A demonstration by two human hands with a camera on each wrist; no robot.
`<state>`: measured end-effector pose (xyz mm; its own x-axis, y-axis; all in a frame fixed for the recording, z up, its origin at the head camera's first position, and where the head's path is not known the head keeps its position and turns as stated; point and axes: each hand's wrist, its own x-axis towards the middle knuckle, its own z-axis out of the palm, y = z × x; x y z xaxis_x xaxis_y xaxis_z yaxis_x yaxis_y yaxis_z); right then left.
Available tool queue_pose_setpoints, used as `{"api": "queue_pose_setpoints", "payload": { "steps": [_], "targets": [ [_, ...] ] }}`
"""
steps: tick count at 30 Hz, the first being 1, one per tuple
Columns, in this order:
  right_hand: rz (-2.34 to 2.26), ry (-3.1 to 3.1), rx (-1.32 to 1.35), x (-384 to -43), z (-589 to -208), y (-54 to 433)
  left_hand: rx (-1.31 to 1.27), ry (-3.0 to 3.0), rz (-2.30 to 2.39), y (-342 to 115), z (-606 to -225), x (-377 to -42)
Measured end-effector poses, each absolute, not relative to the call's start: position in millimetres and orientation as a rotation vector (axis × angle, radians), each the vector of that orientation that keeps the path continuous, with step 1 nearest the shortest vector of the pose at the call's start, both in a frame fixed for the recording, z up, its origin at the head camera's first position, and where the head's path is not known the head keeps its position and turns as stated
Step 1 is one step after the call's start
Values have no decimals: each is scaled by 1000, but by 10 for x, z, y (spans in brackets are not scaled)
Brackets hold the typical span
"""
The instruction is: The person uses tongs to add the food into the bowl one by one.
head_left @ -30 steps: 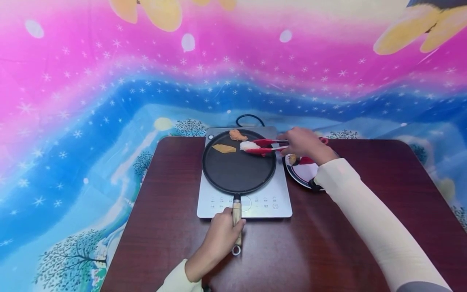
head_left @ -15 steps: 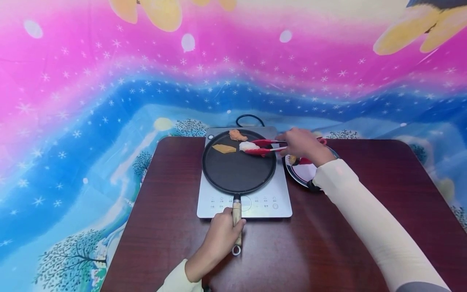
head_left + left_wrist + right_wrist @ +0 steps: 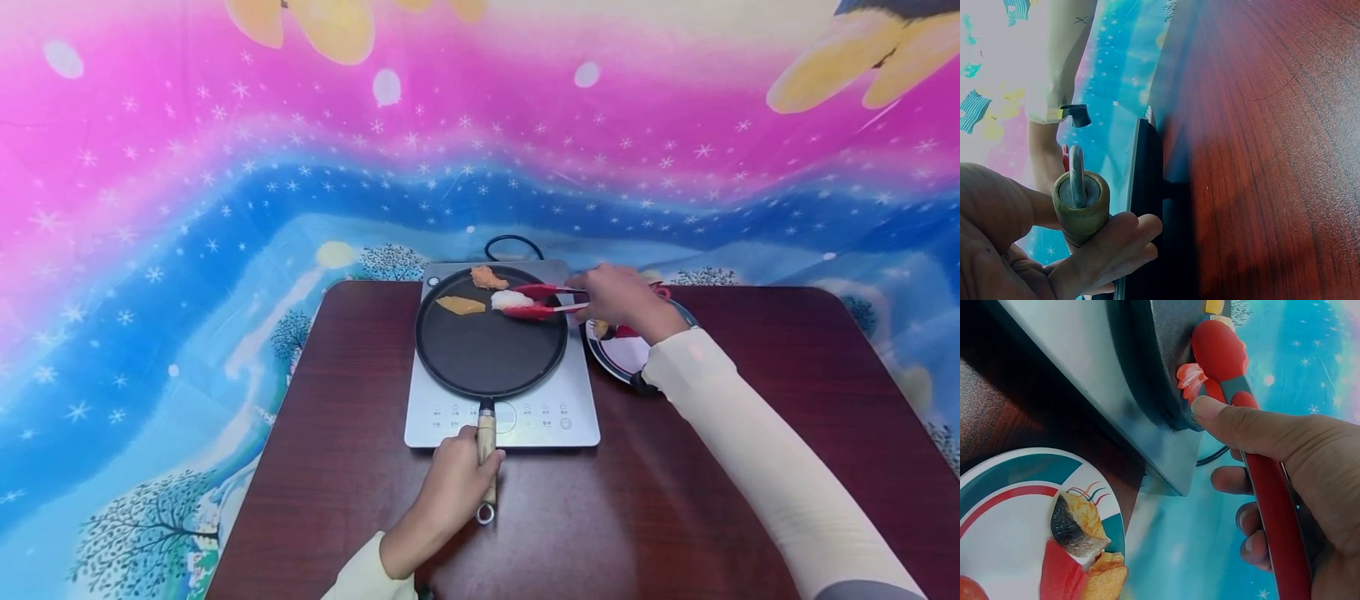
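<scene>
My left hand (image 3: 453, 475) grips the wooden handle (image 3: 487, 442) of a flat black frying pan (image 3: 487, 358), its fingers curled round the grip in the left wrist view. Over the pan's right rim, my right hand (image 3: 618, 296) holds red-tipped tongs (image 3: 1272, 512). Between the tong tips, at the pan's surface, is a white lumpy piece (image 3: 510, 300) that looks like rice. Left of it lies a flat yellow-brown piece (image 3: 461, 306), with an orange crumbly piece (image 3: 489, 278) behind. A small red and white piece (image 3: 1192, 377) lies in the pan beside the tongs.
Under the pan is a white induction cooker (image 3: 577, 417) on a dark red wooden table (image 3: 675, 500). To its right stands a round plate (image 3: 997, 550) bearing several food pieces, including a dark-skinned chunk (image 3: 1075, 525). A black cord (image 3: 513, 237) loops behind the cooker.
My right hand and the tongs have shifted very slightly left, and the white piece with them. My left hand and the pan stay as they were.
</scene>
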<state>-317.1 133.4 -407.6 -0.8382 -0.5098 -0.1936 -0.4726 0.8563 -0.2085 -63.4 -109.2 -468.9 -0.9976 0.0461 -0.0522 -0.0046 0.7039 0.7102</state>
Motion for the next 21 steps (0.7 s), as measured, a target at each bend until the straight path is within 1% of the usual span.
{"api": "queue_pose_setpoints", "payload": {
  "steps": [12, 16, 21],
  "targets": [
    [-301, 2825, -749, -3145, -4118, 1423, 44, 2834, 1180, -1089, -4691, -633],
    [-373, 2834, -747, -3135, -4124, 1514, 39, 2833, 1176, -1089, -4686, -633],
    [-353, 2944, -757, -3103, -4161, 1699, 37, 2839, 1171, -1089, -4686, -628]
  ]
}}
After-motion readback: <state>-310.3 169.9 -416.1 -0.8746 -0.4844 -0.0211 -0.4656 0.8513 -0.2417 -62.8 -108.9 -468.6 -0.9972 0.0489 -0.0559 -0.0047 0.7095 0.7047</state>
